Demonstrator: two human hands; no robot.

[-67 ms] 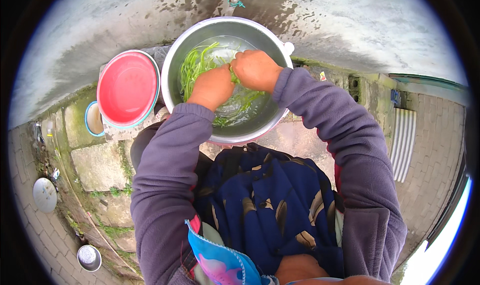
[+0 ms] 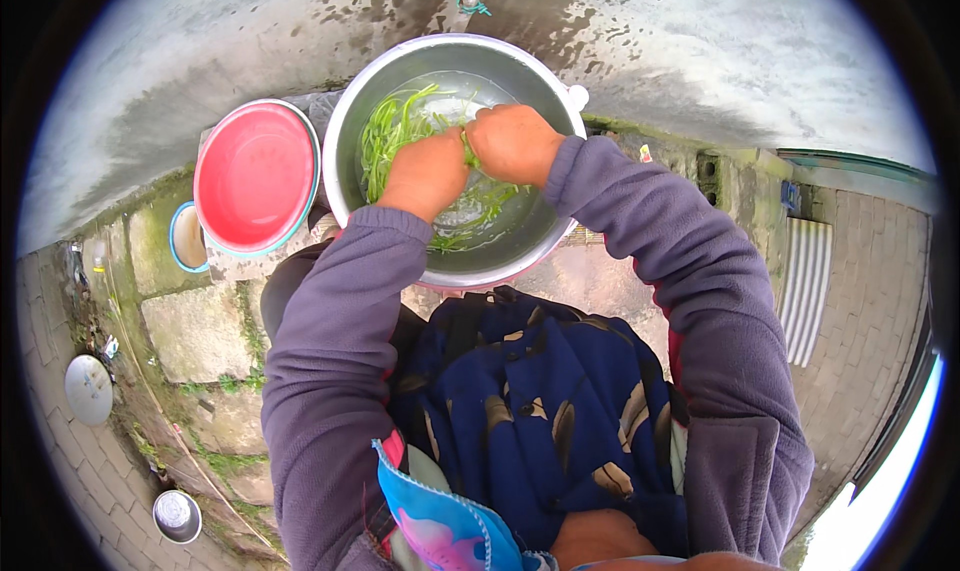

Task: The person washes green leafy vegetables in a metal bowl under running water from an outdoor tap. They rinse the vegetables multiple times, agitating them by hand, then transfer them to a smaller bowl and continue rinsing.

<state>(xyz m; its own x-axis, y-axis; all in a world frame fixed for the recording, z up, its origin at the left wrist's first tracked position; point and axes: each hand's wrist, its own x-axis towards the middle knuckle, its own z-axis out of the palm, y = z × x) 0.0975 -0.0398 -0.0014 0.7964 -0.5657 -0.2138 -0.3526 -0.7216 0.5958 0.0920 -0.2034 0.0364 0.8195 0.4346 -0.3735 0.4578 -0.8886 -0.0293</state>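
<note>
Greens (image 2: pixel 388 136) in a round basin (image 2: pixel 430 61) with water (image 2: pixel 466 213)
The greens are long, thin and bright; most lie in a loose heap on the left, while smaller pieces are spread toward the near side.

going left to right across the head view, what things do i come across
Pale round disc → small metal pot → red basin → large silver basin holding green stems, with the left hand and then the right hand over it → ribbed grey sheet
</note>
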